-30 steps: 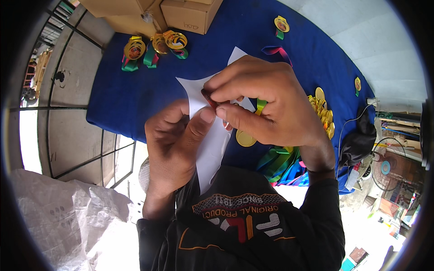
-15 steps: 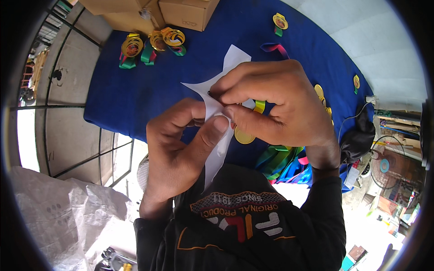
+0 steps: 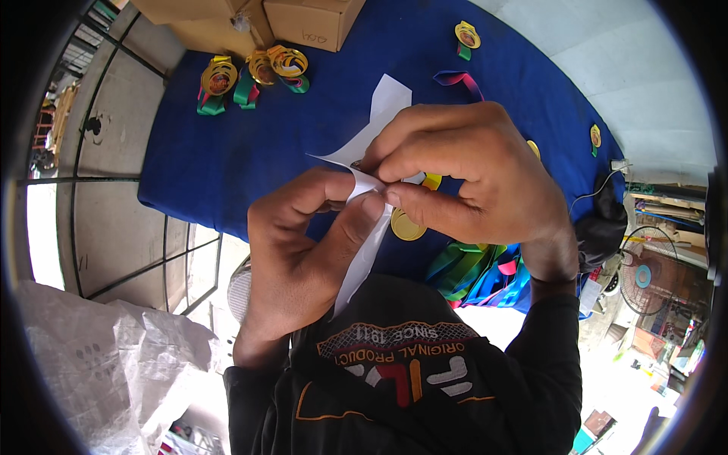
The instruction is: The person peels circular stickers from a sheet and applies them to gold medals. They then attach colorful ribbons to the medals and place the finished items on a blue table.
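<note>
A narrow, bent strip of white paper (image 3: 390, 97) is held up above the blue-covered table. My left hand (image 3: 303, 250) pinches it between thumb and curled fingers, with its lower end hanging toward my shirt. From the other side, my right hand (image 3: 470, 167) closes thumb and fingertips on the paper at its bend, touching the left fingertips. A small dark edge shows under the right fingertips; what it belongs to is hidden. Beneath the right hand lies a gold medal (image 3: 408, 224), and a yellow piece (image 3: 432, 181) shows partly behind the fingers.
Gold medals with green and pink ribbons (image 3: 218, 77) lie at the far left of the blue cloth (image 3: 303, 125), below cardboard boxes (image 3: 311, 23). Others lie at the far right (image 3: 467, 35). Bunched ribbons (image 3: 462, 273) sit by the near edge. A fan (image 3: 648, 273) stands at right.
Both hands stay pinched on the paper, which has shifted and tilted slightly. The right hand has moved slightly to the right.
</note>
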Action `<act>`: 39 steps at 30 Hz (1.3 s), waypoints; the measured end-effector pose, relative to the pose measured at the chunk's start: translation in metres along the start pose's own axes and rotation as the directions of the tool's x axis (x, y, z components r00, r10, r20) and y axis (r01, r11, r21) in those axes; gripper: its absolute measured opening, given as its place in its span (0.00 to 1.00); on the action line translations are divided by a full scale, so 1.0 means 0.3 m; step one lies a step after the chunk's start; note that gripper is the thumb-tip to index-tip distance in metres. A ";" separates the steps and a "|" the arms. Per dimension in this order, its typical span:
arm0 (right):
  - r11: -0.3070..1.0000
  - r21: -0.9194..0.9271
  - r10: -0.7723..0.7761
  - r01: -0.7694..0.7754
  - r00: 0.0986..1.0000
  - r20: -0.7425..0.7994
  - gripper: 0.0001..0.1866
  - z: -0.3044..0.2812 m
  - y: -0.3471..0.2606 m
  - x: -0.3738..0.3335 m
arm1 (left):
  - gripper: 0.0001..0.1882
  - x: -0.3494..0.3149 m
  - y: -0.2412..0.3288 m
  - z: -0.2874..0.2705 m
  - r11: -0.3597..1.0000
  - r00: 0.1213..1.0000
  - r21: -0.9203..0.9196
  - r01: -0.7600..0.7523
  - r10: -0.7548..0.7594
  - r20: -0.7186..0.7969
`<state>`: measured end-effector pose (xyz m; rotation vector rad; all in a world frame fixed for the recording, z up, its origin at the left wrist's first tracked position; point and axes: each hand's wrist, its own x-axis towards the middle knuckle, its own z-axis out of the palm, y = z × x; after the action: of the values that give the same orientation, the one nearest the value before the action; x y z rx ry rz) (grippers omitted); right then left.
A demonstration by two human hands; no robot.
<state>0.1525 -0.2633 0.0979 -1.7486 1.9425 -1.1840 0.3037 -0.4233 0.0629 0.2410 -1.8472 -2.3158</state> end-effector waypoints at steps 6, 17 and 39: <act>0.996 0.088 0.027 -0.029 0.999 0.024 0.06 -0.003 0.016 -0.004 | 0.05 -0.001 -0.005 -0.005 1.000 1.000 0.019 0.015 -0.015 -0.001; 0.972 0.205 0.108 -0.114 0.993 0.038 0.06 -0.007 0.029 -0.004 | 0.05 0.008 -0.017 0.003 0.999 0.999 0.014 -0.050 0.050 -0.016; 0.995 -0.060 0.069 -0.075 0.993 -0.093 0.08 0.059 -0.027 0.034 | 0.07 0.039 -0.097 0.006 0.997 0.999 -0.073 0.013 -0.016 -0.029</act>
<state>0.1676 -0.2790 0.0959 -1.6667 2.0983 -1.2094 0.2910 -0.4179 0.0345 0.2788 -1.7492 -2.3703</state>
